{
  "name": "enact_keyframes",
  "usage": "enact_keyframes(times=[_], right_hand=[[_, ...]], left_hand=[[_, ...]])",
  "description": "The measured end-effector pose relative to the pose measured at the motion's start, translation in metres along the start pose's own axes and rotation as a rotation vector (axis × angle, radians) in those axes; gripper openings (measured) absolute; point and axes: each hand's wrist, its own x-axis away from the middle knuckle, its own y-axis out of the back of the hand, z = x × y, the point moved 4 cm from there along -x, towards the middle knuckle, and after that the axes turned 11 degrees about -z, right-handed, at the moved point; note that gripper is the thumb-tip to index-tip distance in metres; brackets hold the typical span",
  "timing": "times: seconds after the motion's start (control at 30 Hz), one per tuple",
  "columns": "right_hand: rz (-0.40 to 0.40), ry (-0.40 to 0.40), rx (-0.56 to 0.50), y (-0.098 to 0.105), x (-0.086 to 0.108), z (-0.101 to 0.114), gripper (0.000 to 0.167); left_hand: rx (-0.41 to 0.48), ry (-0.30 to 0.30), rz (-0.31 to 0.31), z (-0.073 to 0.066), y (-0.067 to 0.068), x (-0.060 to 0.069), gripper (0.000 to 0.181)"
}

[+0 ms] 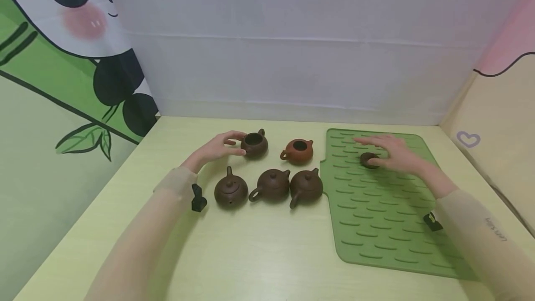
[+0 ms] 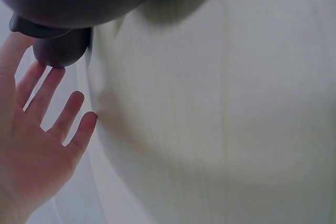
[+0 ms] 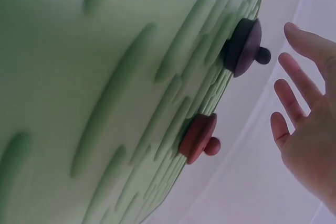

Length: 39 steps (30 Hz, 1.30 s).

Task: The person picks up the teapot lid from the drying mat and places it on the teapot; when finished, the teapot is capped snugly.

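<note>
My left hand (image 1: 218, 148) is at the left side of a dark brown lidless teapot (image 1: 256, 151), its thumb and fingertips against or very close to the body. In the left wrist view its fingers look straight and spread beside that dark teapot (image 2: 63, 51). My right hand (image 1: 393, 152) hovers over the green ridged mat, above a dark round lid (image 1: 368, 160). The right wrist view shows the dark lid (image 3: 245, 48) lying knob up, apart from the spread fingers. A reddish lid (image 3: 198, 139) lies near it; in the head view the hand hides it.
An orange-brown lidless teapot (image 1: 299, 153) stands right of the dark one. Nearer, three dark lidded teapots stand in a row: left (image 1: 231, 193), middle (image 1: 273, 186) and right (image 1: 307, 187). The green mat (image 1: 368, 245) covers the table's right side. A pale curtain (image 1: 292, 78) closes the back.
</note>
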Motion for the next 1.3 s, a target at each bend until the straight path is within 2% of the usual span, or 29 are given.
enact_keyframes(times=[0.3,0.5,0.8,1.07,1.3], right_hand=[[0.015,-0.068,0.088,0.008,0.009,-0.017,0.062],[0.014,-0.073,0.113,0.006,0.009,-0.022,0.049],[-0.009,-0.079,0.090,0.003,0.007,-0.026,0.026],[-0.001,-0.084,0.066,0.000,0.006,-0.030,0.023],[0.013,-0.077,0.066,0.000,0.000,-0.030,0.019]], left_hand=[[0.027,0.027,0.004,0.000,-0.001,-0.001,0.064],[0.043,0.044,0.003,0.003,0.000,-0.001,0.064],[0.063,0.058,-0.002,0.003,0.000,0.002,0.063],[0.080,0.059,0.000,-0.002,-0.002,0.005,0.064],[0.076,0.046,-0.007,0.002,-0.003,0.002,0.062]])
